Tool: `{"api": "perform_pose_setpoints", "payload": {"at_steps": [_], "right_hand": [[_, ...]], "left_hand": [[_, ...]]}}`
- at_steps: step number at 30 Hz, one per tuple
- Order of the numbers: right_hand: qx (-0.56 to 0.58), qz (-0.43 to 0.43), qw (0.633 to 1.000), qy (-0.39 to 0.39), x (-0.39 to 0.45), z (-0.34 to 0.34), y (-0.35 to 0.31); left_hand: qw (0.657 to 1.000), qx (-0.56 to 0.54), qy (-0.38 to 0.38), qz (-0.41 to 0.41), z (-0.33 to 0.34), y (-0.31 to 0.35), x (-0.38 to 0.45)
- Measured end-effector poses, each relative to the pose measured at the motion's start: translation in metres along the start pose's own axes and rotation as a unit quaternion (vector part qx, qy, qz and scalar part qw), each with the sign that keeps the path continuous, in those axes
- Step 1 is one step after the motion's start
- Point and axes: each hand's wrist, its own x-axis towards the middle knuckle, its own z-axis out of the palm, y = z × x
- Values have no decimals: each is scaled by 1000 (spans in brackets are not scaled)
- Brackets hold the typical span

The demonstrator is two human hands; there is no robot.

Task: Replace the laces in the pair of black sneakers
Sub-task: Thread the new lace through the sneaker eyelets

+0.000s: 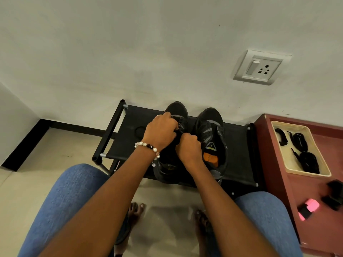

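Black sneakers sit side by side on a black rack point(126, 127); both hands work on the left sneaker point(177, 110). Left hand point(160, 131) and right hand point(189, 147) curl tight, pinching its lace point(179, 134). Right sneaker point(211, 130) lies just beside the right hand; spare laces point(304, 156) wait in a tray point(289, 127) further right.
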Motion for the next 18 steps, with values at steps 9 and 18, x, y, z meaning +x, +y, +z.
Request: {"api": "perform_pose_setpoints", "payload": {"at_steps": [9,18], "right_hand": [[-1,5,1000,8,2,3,0],[2,7,1000,4,1,2,-1]], "left_hand": [[975,-186,32,-119,-7,-2,4],[574,-787,94,-207,-35,-5,5]]}}
